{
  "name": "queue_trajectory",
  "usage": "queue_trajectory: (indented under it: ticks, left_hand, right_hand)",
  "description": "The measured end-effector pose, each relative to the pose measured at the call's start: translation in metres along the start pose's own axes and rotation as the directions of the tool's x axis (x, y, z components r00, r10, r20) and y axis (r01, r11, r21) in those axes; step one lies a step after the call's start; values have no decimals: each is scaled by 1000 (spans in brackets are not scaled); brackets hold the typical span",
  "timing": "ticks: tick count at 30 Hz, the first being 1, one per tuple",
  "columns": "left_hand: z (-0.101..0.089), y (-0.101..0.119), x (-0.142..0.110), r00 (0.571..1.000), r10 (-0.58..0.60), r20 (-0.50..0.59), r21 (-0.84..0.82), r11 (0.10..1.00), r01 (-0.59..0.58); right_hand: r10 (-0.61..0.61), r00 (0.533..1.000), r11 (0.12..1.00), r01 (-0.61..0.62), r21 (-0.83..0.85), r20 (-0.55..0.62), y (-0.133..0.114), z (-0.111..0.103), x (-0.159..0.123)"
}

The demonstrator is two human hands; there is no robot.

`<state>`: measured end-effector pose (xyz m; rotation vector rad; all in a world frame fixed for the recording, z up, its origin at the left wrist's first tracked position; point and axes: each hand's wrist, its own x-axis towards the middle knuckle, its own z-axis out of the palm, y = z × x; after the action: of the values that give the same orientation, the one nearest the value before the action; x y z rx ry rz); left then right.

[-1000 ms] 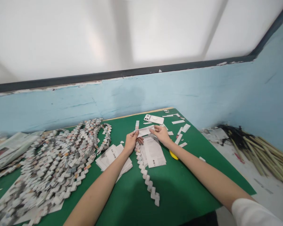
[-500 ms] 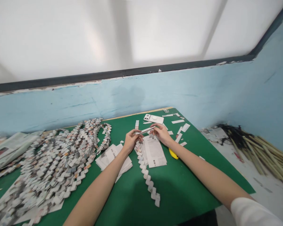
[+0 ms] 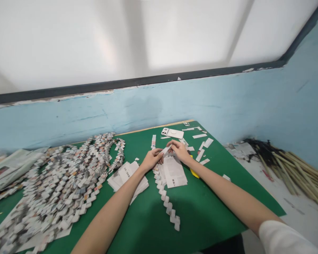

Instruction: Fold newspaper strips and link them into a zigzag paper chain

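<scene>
A small folded paper strip [image 3: 166, 151] is pinched between my two hands above the green table. My left hand [image 3: 152, 159] closes on its near left end, and my right hand [image 3: 179, 151] on its far right end. Below them lies a stack of printed paper sheets [image 3: 175, 173]. A zigzag chain of folded paper [image 3: 166, 203] runs from under my left hand toward the front of the table. More paper sheets [image 3: 127, 176] lie beside my left forearm. Something yellow [image 3: 194, 173] is partly hidden behind my right forearm.
A large heap of folded-paper chains [image 3: 71, 180] covers the left of the green table [image 3: 206, 215]. Near the back lies a white phone [image 3: 172, 133]. Loose paper strips [image 3: 200, 155] are scattered at right. Sticks [image 3: 299, 173] lie on the floor beyond the table's right edge.
My hands have come closer together, the left shifting right and slightly down. The paper strip between them now appears shorter and more steeply tilted.
</scene>
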<state>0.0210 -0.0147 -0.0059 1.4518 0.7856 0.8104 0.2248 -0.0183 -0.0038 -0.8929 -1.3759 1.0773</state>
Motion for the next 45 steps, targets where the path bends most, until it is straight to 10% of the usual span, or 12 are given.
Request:
queue_trajectory:
  ticks: [28, 36, 42, 45]
  left_hand:
    - [-1, -8, 3, 999, 31, 33, 23, 999, -32]
    - [2, -4, 1, 1000, -8, 7, 95, 995, 7]
    - [-1, -4, -1, 998, 48, 38, 139, 989, -53]
    - [-3, -2, -2, 998, 25, 52, 170, 985, -34]
  right_hand:
    - [53, 998, 987, -48, -152, 25, 1, 23, -8]
    - [35, 973, 994, -56, -90, -227, -6, 21, -7]
    - [98, 994, 991, -94, -91, 38, -11, 30, -8]
    - [86, 988, 992, -97, -76, -130, -13, 26, -5]
